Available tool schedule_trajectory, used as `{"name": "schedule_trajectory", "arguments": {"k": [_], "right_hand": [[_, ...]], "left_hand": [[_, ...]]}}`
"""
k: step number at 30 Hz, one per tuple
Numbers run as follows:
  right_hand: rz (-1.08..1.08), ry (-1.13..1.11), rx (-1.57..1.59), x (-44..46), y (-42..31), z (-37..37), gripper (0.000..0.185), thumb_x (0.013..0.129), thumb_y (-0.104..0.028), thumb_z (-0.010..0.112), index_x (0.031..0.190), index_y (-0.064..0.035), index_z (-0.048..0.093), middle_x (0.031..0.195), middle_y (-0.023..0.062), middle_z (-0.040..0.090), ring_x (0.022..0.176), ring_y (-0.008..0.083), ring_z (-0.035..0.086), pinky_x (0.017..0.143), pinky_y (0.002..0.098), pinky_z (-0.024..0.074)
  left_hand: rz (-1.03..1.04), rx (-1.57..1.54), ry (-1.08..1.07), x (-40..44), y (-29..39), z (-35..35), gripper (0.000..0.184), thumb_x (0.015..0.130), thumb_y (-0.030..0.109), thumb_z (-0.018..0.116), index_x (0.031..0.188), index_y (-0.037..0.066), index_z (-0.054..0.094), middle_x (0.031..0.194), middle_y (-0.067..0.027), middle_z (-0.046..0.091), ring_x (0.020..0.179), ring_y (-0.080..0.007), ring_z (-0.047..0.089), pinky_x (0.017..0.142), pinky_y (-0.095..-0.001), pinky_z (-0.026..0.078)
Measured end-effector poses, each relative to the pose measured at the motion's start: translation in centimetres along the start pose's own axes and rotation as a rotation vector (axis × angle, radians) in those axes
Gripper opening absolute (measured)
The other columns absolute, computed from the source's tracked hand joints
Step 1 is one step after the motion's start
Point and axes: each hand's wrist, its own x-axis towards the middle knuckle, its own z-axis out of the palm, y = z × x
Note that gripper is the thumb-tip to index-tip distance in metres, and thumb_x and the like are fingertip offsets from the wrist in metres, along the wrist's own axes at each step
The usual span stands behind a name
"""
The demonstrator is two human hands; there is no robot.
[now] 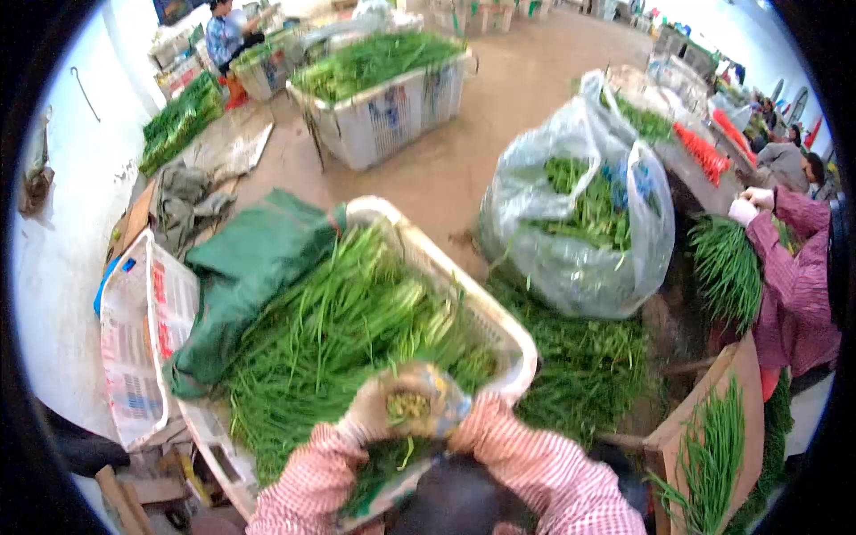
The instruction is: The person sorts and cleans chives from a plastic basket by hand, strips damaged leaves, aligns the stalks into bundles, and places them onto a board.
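Over the near side of a white plastic crate [508, 334], my left hand [367, 412] and my right hand [443, 399], both in stained pale gloves, are wrapped round a bunch of garlic chives [408, 407]. Its pale stem ends point up toward me. Motion blur smears the fingers, and the bunch's leaves hang down below the hands. Loose garlic chives [312, 312] fill the crate beneath and beyond it. A green cloth [259, 259] drapes over the crate's left side.
Right of the crate stands a clear plastic bag [571, 259] of greens, with more greens [580, 357] below. At far right a co-worker's gloved hands [749, 205] hold a green bunch. A wooden board [744, 383] carries chives. Another filled crate [383, 125] stands ahead; a white crate [143, 348] is left.
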Motion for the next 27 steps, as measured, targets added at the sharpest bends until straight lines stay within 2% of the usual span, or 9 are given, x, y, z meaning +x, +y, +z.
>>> {"name": "schedule_trajectory", "arguments": {"k": [1, 6, 9, 10, 14, 16, 19, 22, 27], "right_hand": [[-0.043, -0.026, -0.031, 0.3, -0.4, 0.2, 0.042, 0.065, -0.033, 0.077, 0.097, -0.009, 0.065, 0.102, 0.0113, 0.064, 0.092, 0.0307, 0.062, 0.083, 0.0405, 0.0487], [0.16, -0.158, 0.046, 0.3, 0.4, 3.0, 0.031, 0.061, -0.023, 0.076, 0.087, -0.011, 0.063, 0.091, 0.0097, 0.063, 0.089, 0.03, 0.061, 0.08, 0.0385, 0.0491], [0.112, -0.016, 0.029, -0.5, -0.9, 2.4, 0.023, 0.063, -0.014, 0.071, 0.082, -0.0102, 0.06, 0.085, 0.0081, 0.061, 0.08, 0.0284, 0.061, 0.074, 0.0375, 0.0493], [0.11, -0.035, 0.167, -0.7, -1.1, 1.9, 0.026, 0.06, -0.015, 0.071, 0.083, -0.0099, 0.06, 0.082, 0.0091, 0.06, 0.078, 0.0301, 0.06, 0.071, 0.0375, 0.049], [0.019, -0.118, 0.216, -0.6, -2.0, 1.2, 0.028, 0.058, -0.014, 0.069, 0.084, -0.0109, 0.059, 0.08, 0.0089, 0.058, 0.077, 0.0316, 0.059, 0.069, 0.0385, 0.049], [-0.028, -0.218, 0.17, 0.1, -3.3, 1.3, 0.028, 0.058, -0.015, 0.069, 0.085, -0.0121, 0.061, 0.08, 0.0084, 0.058, 0.077, 0.0313, 0.059, 0.069, 0.0393, 0.0495], [-0.204, -0.351, 0.183, -0.5, -5.6, 3.2, 0.033, 0.063, -0.029, 0.073, 0.089, -0.0137, 0.061, 0.091, 0.0093, 0.058, 0.091, 0.0337, 0.057, 0.081, 0.0425, 0.0475], [-0.155, -0.315, 0.373, -0.1, -9.6, 1.9, 0.033, 0.062, -0.022, 0.076, 0.089, -0.0119, 0.06, 0.093, 0.0096, 0.061, 0.092, 0.0305, 0.059, 0.082, 0.0434, 0.0476], [0.097, 0.033, 0.732, -1.1, -11.5, -2.7, 0.03, 0.066, -0.007, 0.079, 0.088, -0.0087, 0.058, 0.086, 0.0066, 0.064, 0.086, 0.0259, 0.063, 0.09, 0.0463, 0.0453]], "left_hand": [[-0.032, -0.301, -0.058, 0.0, -0.3, 0.0, 0.072, 0.06, 0.02, 0.085, 0.123, 0.014, 0.05, 0.121, -0.0072, 0.055, 0.114, -0.0233, 0.052, 0.101, -0.0383, 0.042], [-0.542, -0.695, -0.254, -0.5, -1.4, -1.2, 0.063, 0.069, 0.027, 0.078, 0.122, 0.007, 0.051, 0.125, -0.0089, 0.055, 0.117, -0.0234, 0.051, 0.105, -0.0359, 0.038], [0.049, -0.024, -0.405, 2.0, 0.8, -4.9, 0.075, 0.064, 0.016, 0.08, 0.13, 0.004, 0.046, 0.12, -0.0075, 0.058, 0.114, -0.0222, 0.053, 0.102, -0.0349, 0.04], [-0.331, -0.151, -0.431, 2.0, 2.8, -7.1, 0.075, 0.066, 0.016, 0.078, 0.133, 0.003, 0.045, 0.119, -0.0075, 0.059, 0.112, -0.0201, 0.054, 0.101, -0.0346, 0.041], [-0.374, -0.566, -0.008, 3.9, 1.4, -8.9, 0.066, 0.067, 0.015, 0.076, 0.126, -0.001, 0.051, 0.125, -0.0112, 0.057, 0.116, -0.0208, 0.053, 0.104, -0.0352, 0.037], [-0.474, -0.446, -0.338, 7.1, 3.1, -6.2, 0.059, 0.071, 0.018, 0.075, 0.123, 0.001, 0.055, 0.126, -0.0105, 0.057, 0.12, -0.0228, 0.05, 0.105, -0.037, 0.036], [0.209, 0.531, -0.75, 8.8, -0.8, -2.0, 0.066, 0.068, 0.045, 0.075, 0.127, 0.019, 0.057, 0.137, -0.0113, 0.047, 0.137, -0.035, 0.027, 0.113, -0.0514, 0.018], [0.135, 1.008, -0.922, 7.5, -1.0, -2.0, 0.087, 0.056, 0.059, 0.076, 0.134, 0.031, 0.047, 0.153, -0.0074, 0.02, 0.142, -0.0358, 0.011, 0.111, -0.0602, 0.012], [0.136, 1.135, -0.927, 6.7, -3.4, -2.3, 0.093, 0.06, 0.057, 0.074, 0.141, 0.034, 0.034, 0.155, -0.0077, 0.014, 0.142, -0.0359, 0.009, 0.108, -0.0652, 0.01]]}}
